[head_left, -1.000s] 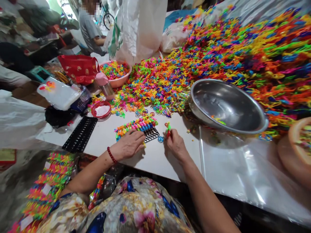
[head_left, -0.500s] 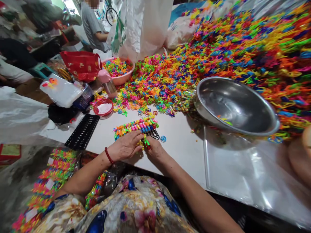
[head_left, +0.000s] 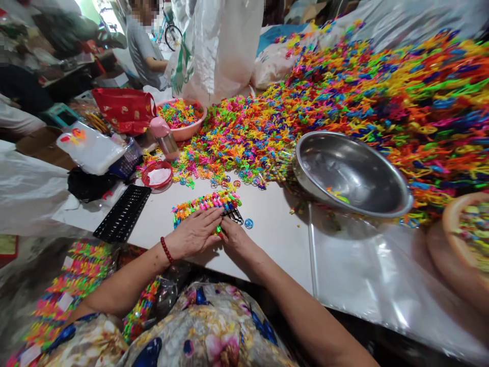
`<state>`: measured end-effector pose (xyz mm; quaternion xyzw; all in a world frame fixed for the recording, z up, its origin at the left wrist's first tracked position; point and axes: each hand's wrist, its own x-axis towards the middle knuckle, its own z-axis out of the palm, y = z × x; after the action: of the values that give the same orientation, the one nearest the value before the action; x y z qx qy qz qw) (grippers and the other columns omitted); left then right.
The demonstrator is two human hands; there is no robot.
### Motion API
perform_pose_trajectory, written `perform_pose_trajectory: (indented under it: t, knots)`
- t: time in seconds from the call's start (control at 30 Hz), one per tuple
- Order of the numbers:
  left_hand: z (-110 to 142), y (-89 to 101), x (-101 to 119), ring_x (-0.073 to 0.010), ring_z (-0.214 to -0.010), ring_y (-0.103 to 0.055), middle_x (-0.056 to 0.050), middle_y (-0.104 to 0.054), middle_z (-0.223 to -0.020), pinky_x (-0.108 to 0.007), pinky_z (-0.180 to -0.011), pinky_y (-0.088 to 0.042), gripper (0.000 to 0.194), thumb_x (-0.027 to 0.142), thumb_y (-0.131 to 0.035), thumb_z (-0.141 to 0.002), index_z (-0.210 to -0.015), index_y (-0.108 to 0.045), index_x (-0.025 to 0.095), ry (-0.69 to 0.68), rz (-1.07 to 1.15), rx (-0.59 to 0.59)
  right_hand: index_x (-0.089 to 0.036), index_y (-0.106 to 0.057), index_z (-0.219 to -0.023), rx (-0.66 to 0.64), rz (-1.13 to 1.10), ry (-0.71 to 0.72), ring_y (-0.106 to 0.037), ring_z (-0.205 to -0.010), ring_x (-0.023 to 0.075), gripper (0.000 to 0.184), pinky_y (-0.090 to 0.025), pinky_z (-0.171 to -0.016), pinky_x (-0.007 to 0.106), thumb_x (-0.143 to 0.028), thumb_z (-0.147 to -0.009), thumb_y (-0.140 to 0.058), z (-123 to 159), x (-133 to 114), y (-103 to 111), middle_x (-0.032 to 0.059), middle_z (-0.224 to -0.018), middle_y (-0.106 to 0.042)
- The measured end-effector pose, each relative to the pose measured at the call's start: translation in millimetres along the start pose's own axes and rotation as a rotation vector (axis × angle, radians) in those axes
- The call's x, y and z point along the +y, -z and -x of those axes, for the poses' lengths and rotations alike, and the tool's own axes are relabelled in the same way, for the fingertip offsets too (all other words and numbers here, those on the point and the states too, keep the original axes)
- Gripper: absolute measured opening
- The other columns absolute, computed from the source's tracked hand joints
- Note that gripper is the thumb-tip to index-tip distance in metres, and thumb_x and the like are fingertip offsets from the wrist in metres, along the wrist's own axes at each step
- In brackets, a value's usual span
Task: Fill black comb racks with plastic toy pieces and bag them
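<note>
My left hand (head_left: 196, 229), with a red bead bracelet on its wrist, lies over a black slotted rack (head_left: 234, 216). Its fingers are stretched out and nearly flat. Rows of small bright plastic figures (head_left: 202, 202) stand in the rack. My right hand (head_left: 236, 235) is at the rack's near right corner, fingertips meeting the left hand, its fingers curled round a small plastic figure (head_left: 218, 230) of which only a green bit shows. A blue plastic ring (head_left: 248, 223) lies just right of the rack.
A heap of colourful plastic pieces (head_left: 248, 137) covers the back and right. A steel bowl (head_left: 353, 173) leans there, above clear plastic bags (head_left: 355, 265). At left are a second black rack (head_left: 123, 213), a red basket (head_left: 156, 182) and a pink-lidded jar (head_left: 165, 140). A person (head_left: 143, 48) sits beyond.
My left hand has flattened further over the rack, and my hands have drawn together. The figure between them is now mostly covered. The view has shifted slightly right.
</note>
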<state>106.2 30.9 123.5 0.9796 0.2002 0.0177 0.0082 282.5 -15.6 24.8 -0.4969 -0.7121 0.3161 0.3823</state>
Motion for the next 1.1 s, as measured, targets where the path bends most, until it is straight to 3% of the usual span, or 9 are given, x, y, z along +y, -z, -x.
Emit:
perform_pose_trajectory:
  t: [0.1, 0.2, 0.37, 0.47, 0.53, 0.63, 0.8, 0.93, 1.1]
  knots:
    - [1, -1.0, -1, -0.0228, -0.143, -0.034, -0.011, -0.037, -0.156, -0.040, -0.114, -0.030, 0.050, 0.043, -0.038, -0.101, -0.141, -0.045, 0.015, -0.013, -0.015, 0.015, -0.016, -0.067, -0.101, 0.027, -0.003, -0.025, -0.060, -0.096, 0.0193, 0.021, -0.049, -0.088, 0.033, -0.014, -0.091, -0.049, 2, -6, 0, 0.0096, -0.104, -0.065]
    - [3, -1.8, -2, -0.0247, -0.142, -0.036, -0.012, -0.040, -0.154, -0.041, -0.114, -0.030, 0.050, 0.044, -0.041, -0.100, -0.139, -0.047, 0.014, -0.036, -0.030, 0.028, -0.018, -0.066, -0.111, 0.124, 0.021, -0.064, -0.061, -0.098, 0.0188, 0.024, -0.048, -0.090, 0.033, -0.017, -0.092, -0.050, 12, -5, 17, 0.0093, -0.106, -0.066]
    - [6, 0.3, -5, -0.0261, -0.141, -0.037, -0.011, -0.045, -0.150, -0.044, -0.113, -0.031, 0.050, 0.042, -0.048, -0.097, -0.142, -0.045, 0.019, -0.055, -0.005, 0.024, -0.014, -0.064, -0.119, 0.311, 0.563, -0.329, -0.051, -0.115, 0.0282, 0.033, -0.041, -0.100, 0.043, -0.014, -0.093, -0.045, 46, 24, 97, 0.0189, -0.126, -0.059]
    - [5, 3.6, -1, -0.0280, -0.143, -0.034, -0.010, -0.039, -0.154, -0.045, -0.112, -0.032, 0.046, 0.041, -0.049, -0.097, -0.139, -0.048, 0.023, -0.062, -0.024, 0.032, -0.014, -0.061, -0.125, 0.292, 0.891, -0.510, -0.049, -0.118, 0.0337, 0.042, -0.040, -0.097, 0.048, -0.005, -0.089, -0.040, 61, 41, 140, 0.0216, -0.140, -0.049]
    - [5, 3.3, 4, -0.0295, -0.144, -0.031, -0.009, -0.033, -0.158, -0.045, -0.111, -0.033, 0.040, 0.040, -0.051, -0.095, -0.131, -0.054, 0.022, -0.068, -0.037, 0.062, -0.014, -0.064, -0.120, 0.232, 0.979, -0.575, -0.054, -0.110, 0.0321, 0.041, -0.041, -0.095, 0.046, -0.002, -0.088, -0.039, 66, 42, 156, 0.0217, -0.140, -0.050]
    - [5, -8.3, 11, -0.0286, -0.141, -0.036, -0.007, -0.044, -0.151, -0.045, -0.111, -0.032, 0.035, 0.037, -0.053, -0.093, -0.126, -0.057, 0.024, -0.088, -0.020, 0.144, -0.015, -0.068, -0.107, 0.148, 0.982, -0.578, -0.058, -0.101, 0.0273, 0.038, -0.040, -0.096, 0.040, 0.001, -0.087, -0.039, 64, 38, 161, 0.0183, -0.118, -0.064]
    - [0, -34.3, 5, -0.0258, -0.125, -0.052, -0.001, -0.067, -0.117, -0.047, -0.111, -0.029, 0.020, 0.026, -0.053, -0.093, -0.112, -0.059, 0.028, -0.099, 0.060, 0.190, -0.015, -0.066, -0.100, 0.088, 1.032, -0.526, -0.055, -0.107, 0.0271, 0.034, -0.042, -0.090, 0.033, 0.001, -0.087, -0.040, 49, 36, 157, 0.0135, -0.105, -0.065]
    - [6, -25.8, -7, -0.0232, -0.107, -0.059, 0.000, -0.066, -0.102, -0.045, -0.107, -0.031, 0.008, 0.027, -0.052, -0.094, -0.097, -0.060, 0.026, -0.039, 0.129, 0.148, -0.015, -0.065, -0.101, 0.049, 1.028, -0.499, -0.055, -0.103, 0.0258, 0.035, -0.042, -0.088, 0.031, 0.004, -0.085, -0.039, 48, 32, 157, 0.0131, -0.106, -0.064]
    - [24, -4.3, -33, -0.0225, -0.107, -0.055, -0.003, -0.065, -0.102, -0.042, -0.106, -0.033, 0.014, 0.032, -0.050, -0.096, -0.096, -0.060, 0.022, 0.013, 0.110, 0.030, -0.016, -0.064, -0.108, -0.001, 1.038, -0.486, -0.055, -0.102, 0.0252, 0.036, -0.040, -0.087, 0.032, 0.000, -0.089, -0.037, 53, 40, 168, 0.0130, -0.105, -0.064]
